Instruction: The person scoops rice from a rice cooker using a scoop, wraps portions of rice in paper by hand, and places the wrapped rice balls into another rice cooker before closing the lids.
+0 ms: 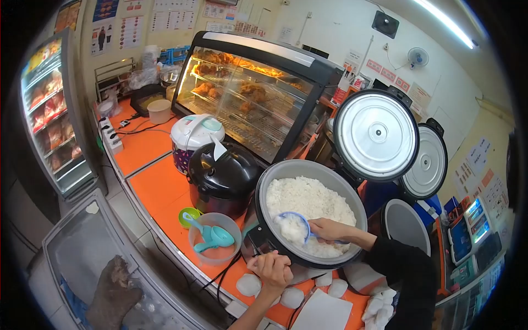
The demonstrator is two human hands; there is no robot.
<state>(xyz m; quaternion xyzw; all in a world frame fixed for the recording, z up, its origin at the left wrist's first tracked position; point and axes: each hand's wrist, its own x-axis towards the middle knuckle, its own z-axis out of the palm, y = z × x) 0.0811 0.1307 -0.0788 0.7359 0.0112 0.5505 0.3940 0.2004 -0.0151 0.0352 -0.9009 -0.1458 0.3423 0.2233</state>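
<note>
A large rice cooker (360,212) stands with its lid (377,133) raised, its pot well filled with white rice (313,198). Over the pot, my right hand (329,230) grips a blue rice scoop (306,220) by its handle. Rice fills the scoop's bowl, which rests in the rice near the pot's left side. My left hand (272,270) is closed, fingers curled, just in front of the cooker; whether it holds anything is hidden. Below and beside it, several white rounded packets (292,297) lie on the orange counter (157,192).
Left of the cooker stand a clear tub (215,258) with turquoise scoops (221,236), a black cooker (224,176) and a white-lidded cooker (197,129). A heated display case (247,93) is behind. On the right stands another open cooker (407,220). White paper (322,312) lies in front.
</note>
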